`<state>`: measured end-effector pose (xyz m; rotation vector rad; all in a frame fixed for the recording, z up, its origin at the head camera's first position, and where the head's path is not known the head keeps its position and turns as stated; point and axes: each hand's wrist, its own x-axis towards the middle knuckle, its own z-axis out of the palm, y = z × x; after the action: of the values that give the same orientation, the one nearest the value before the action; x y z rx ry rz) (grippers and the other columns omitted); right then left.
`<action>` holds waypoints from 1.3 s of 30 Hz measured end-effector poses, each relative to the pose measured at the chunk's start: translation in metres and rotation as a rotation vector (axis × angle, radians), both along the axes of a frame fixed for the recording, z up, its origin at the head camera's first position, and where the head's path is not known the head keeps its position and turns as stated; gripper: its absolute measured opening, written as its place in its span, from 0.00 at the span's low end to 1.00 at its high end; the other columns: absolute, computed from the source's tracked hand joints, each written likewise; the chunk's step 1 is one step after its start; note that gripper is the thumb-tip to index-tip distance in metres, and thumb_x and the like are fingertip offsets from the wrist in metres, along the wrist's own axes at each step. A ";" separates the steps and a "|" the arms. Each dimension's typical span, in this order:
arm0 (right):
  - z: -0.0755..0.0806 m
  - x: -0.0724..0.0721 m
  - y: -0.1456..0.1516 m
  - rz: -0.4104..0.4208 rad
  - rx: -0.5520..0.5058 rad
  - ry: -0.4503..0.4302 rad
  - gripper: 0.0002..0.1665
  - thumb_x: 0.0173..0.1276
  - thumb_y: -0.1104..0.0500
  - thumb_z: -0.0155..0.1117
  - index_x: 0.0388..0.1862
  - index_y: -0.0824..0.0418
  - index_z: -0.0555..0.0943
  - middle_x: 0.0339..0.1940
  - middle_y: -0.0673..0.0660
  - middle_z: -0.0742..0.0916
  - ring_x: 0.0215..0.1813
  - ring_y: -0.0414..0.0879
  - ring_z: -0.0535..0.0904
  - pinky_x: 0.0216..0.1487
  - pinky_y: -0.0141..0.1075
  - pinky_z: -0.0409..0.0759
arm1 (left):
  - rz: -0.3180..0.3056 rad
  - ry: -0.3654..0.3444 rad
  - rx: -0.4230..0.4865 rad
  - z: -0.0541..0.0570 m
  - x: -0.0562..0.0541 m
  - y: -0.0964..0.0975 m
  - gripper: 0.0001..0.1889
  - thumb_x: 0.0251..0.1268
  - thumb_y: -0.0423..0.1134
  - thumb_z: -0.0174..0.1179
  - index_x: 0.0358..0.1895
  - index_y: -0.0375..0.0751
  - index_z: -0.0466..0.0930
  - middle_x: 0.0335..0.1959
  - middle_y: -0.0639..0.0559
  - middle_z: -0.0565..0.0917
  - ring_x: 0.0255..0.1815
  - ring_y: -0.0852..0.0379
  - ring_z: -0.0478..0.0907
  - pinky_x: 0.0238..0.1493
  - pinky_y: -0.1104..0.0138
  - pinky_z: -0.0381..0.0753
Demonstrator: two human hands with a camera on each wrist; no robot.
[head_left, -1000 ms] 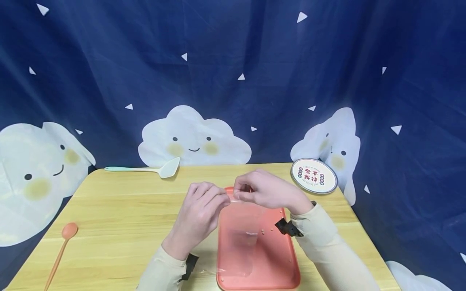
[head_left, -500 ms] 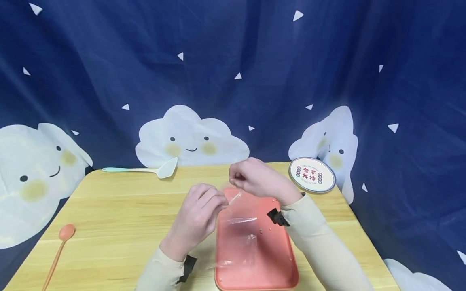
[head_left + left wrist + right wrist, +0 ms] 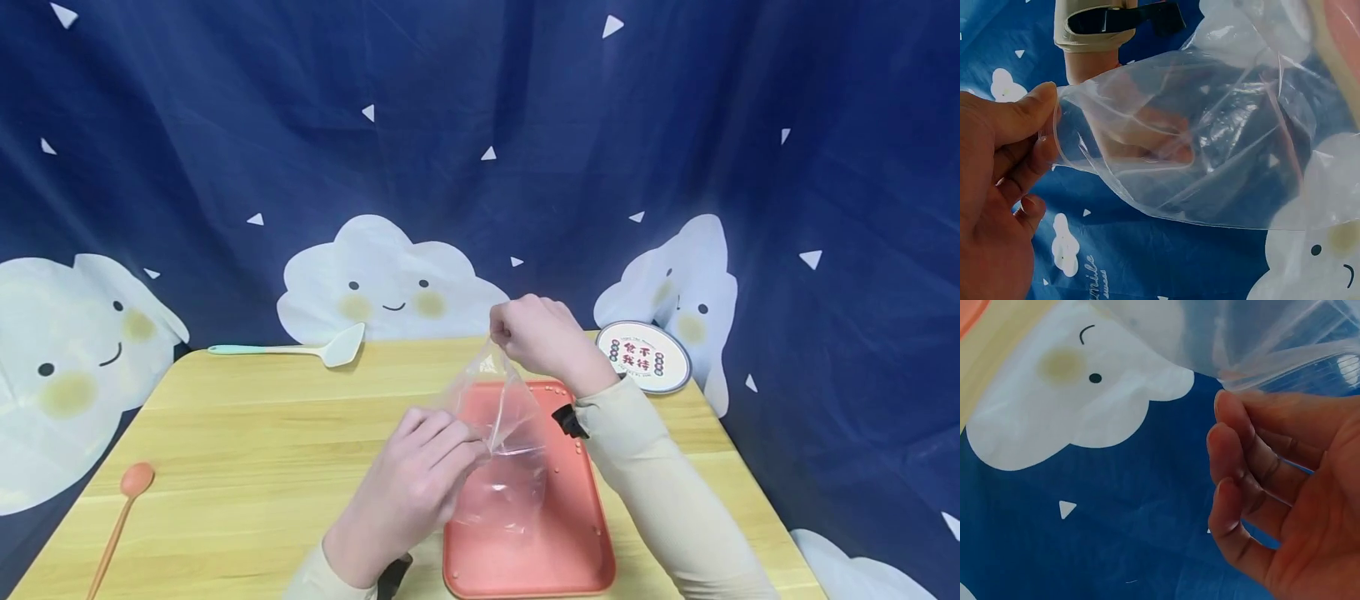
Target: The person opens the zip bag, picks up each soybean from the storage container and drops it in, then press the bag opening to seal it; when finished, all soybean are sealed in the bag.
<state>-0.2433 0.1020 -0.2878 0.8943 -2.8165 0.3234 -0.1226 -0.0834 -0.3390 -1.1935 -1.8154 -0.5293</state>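
Note:
A clear plastic bag (image 3: 498, 493) hangs stretched between both hands, its mouth pulled apart. My left hand (image 3: 423, 475) pinches the near edge of the mouth between thumb and fingers; the left wrist view shows the bag (image 3: 1222, 187) spread wide from that grip. Higher and farther off, my right hand (image 3: 549, 340) pinches the other edge, drawing it to a peak. In the right wrist view the film (image 3: 1254, 372) meets the thumb and index finger, the other fingers curled. Under the bag lies an orange-red tray (image 3: 543, 562), with several small pale round bits (image 3: 578, 447) on it.
A white spatula with a mint handle (image 3: 343, 347) lies at the table's back edge. At the left is an orange spoon (image 3: 137, 480). An oval plate with red characters (image 3: 647, 358) sits at the back right corner. A blue curtain (image 3: 420, 158) stands behind the wooden table (image 3: 285, 450).
My right hand has risen up and away, pulling its edge of the bag from the left hand's. The bag's mouth has spread open. The left hand has shifted slightly right and down.

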 end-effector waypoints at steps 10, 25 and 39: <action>-0.002 0.000 -0.002 0.095 -0.133 -0.067 0.10 0.62 0.68 0.63 0.29 0.52 0.83 0.23 0.43 0.81 0.29 0.41 0.75 0.31 0.37 0.76 | 0.061 -0.012 0.044 -0.008 -0.008 -0.006 0.11 0.74 0.34 0.52 0.35 0.38 0.82 0.34 0.51 0.83 0.34 0.53 0.77 0.35 0.62 0.74; -0.006 0.009 -0.005 0.254 -0.299 -0.245 0.07 0.68 0.65 0.65 0.33 0.54 0.82 0.27 0.46 0.84 0.31 0.37 0.78 0.37 0.32 0.80 | 0.094 -0.052 0.355 -0.019 -0.028 -0.034 0.18 0.72 0.45 0.58 0.42 0.29 0.80 0.44 0.36 0.82 0.43 0.39 0.74 0.48 0.61 0.70; -0.012 0.009 -0.011 0.294 -0.343 -0.240 0.05 0.70 0.63 0.64 0.35 0.54 0.82 0.30 0.47 0.84 0.34 0.37 0.77 0.39 0.32 0.79 | 0.114 -0.480 0.370 -0.036 -0.029 -0.099 0.19 0.42 0.16 0.72 0.38 0.40 0.88 0.34 0.53 0.87 0.37 0.61 0.82 0.44 0.78 0.79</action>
<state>-0.2340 0.0909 -0.2995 1.2538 -2.6982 0.9792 -0.1520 -0.1826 -0.3753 -0.7439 -2.0448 -1.1034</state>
